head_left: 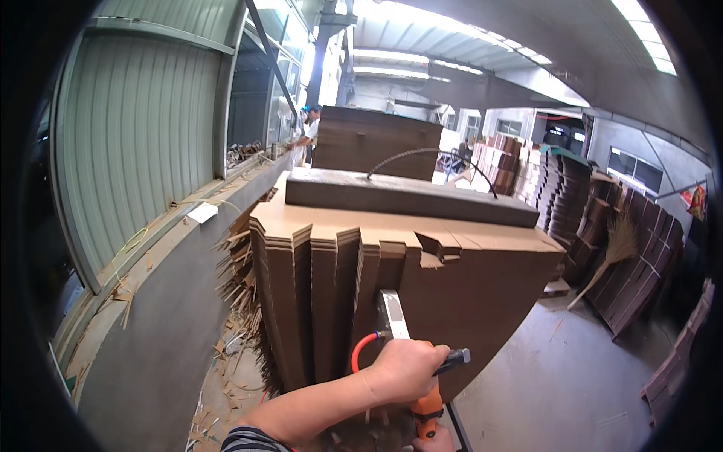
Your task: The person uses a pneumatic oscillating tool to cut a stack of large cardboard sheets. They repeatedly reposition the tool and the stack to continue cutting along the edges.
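My left hand (410,369) is closed around the black side handle (455,360) of a hand-held air tool. The tool has an orange body (428,407), a flat silver head (393,315) and a red hose (360,349). Lower down, at the picture's bottom edge, my right hand (437,441) grips the rear of the orange body. The silver head points at the near face of a tall stack of die-cut cardboard sheets (482,301), close beside its notched slots. Whether it touches the cardboard I cannot tell. A dark weight bar (410,197) with a rope handle lies across the top.
Cardboard scraps (218,399) litter the floor at the left, beside a low grey wall (169,324). Another stack (376,139) stands behind. Far left, a person (309,132) stands near the wall. Bundled cardboard (633,264) and a straw broom (614,245) are at the right.
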{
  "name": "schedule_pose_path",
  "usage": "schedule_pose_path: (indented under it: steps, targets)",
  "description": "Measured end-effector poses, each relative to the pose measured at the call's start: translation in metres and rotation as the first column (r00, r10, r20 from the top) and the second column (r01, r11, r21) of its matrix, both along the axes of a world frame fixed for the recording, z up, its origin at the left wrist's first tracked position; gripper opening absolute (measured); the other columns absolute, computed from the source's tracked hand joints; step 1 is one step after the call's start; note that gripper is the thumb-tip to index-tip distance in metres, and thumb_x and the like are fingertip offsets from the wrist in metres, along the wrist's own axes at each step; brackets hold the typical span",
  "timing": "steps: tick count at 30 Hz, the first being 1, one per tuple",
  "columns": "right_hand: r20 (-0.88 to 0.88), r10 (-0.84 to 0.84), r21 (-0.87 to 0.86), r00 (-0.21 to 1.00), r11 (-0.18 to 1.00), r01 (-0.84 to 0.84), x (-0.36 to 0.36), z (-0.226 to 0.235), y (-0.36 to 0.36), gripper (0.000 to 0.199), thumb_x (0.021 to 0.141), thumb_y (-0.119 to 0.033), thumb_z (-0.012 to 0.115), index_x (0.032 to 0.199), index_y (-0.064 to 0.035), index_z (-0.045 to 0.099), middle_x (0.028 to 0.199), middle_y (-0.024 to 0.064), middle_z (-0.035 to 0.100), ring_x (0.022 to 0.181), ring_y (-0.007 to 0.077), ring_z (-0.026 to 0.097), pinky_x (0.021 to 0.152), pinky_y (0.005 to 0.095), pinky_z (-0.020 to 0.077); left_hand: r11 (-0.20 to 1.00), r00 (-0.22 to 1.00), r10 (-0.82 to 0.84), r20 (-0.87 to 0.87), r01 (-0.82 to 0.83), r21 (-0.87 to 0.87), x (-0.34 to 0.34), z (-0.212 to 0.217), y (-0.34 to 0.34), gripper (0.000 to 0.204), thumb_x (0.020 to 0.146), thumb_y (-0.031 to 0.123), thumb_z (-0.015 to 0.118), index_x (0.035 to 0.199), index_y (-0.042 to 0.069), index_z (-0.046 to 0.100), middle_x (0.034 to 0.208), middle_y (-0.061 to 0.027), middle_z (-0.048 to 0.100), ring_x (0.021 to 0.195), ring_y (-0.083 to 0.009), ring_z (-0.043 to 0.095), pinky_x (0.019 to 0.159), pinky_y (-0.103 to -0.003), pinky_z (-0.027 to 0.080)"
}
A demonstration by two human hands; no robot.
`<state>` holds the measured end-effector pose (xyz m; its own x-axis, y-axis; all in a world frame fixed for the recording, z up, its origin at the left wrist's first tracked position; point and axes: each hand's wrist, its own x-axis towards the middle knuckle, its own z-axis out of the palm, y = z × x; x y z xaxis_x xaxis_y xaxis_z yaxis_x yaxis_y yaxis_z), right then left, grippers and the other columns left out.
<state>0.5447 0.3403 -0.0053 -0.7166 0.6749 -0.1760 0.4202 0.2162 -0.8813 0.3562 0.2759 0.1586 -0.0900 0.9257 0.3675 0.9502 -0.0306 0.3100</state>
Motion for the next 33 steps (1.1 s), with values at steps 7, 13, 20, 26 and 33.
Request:
schedule_pose_path:
  steps: [7,13,20,26,33]
  targets:
    - [0.126,-0.040,0.035,0.991,0.999,0.036,0.003,-0.106,0.027,0.021,0.065,-0.015,0.068,0.076,-0.0008,0.056,0.064,0.0085,0.060,0.061,0.0214,0.061,0.059,0.0358,0.0487,0.997,0.994,0.011,0.113,-0.001,-0.084,-0.006,-0.056,0.010,0.041,0.068,0.013,0.063,0.108,0.006,0.056,0.078,-0.0108,0.063,0.072,-0.0286,0.063,0.062,-0.038,0.050]
    - [0.128,-0.056,0.091,0.990,0.995,0.044,0.009,-0.174,0.025,0.033,0.060,-0.022,0.071,0.078,0.0013,0.056,0.068,0.0173,0.060,0.068,0.0340,0.062,0.063,0.0404,0.0485,0.984,0.981,0.016,0.193,0.019,-0.176,0.003,-0.111,0.015,0.048,0.067,0.014,0.066,0.113,0.006,0.054,0.082,-0.0133,0.063,0.075,-0.0301,0.062,0.064,-0.040,0.050]
    - [0.124,-0.046,0.114,0.991,0.993,0.031,0.015,-0.240,0.021,0.029,0.060,-0.019,0.071,0.075,0.0008,0.056,0.066,0.0178,0.061,0.064,0.0343,0.061,0.060,0.0396,0.0485,0.950,0.938,0.132,0.320,-0.027,-0.312,0.005,-0.178,0.022,0.049,0.067,0.014,0.066,0.113,0.005,0.052,0.091,-0.0153,0.062,0.085,-0.0324,0.061,0.072,-0.042,0.049]
    - [0.208,-0.048,0.038,0.977,0.998,0.041,0.024,-0.295,0.021,0.031,0.059,-0.019,0.071,0.078,0.0017,0.057,0.070,0.0205,0.061,0.069,0.0374,0.062,0.063,0.0418,0.0494,0.897,0.919,0.214,0.330,-0.051,-0.439,0.007,-0.242,0.039,0.046,0.067,0.014,0.065,0.110,0.005,0.053,0.092,-0.0159,0.062,0.086,-0.0336,0.060,0.073,-0.043,0.048]
    - [0.326,-0.011,0.027,0.945,1.000,0.003,0.031,-0.358,0.035,0.035,0.062,-0.024,0.072,0.083,0.0003,0.058,0.074,0.0225,0.062,0.074,0.0398,0.061,0.067,0.0445,0.0496,0.774,0.905,0.292,0.310,-0.033,-0.632,0.006,-0.315,0.054,0.044,0.067,0.014,0.066,0.109,0.007,0.054,0.094,-0.0160,0.062,0.088,-0.0333,0.060,0.075,-0.043,0.048]
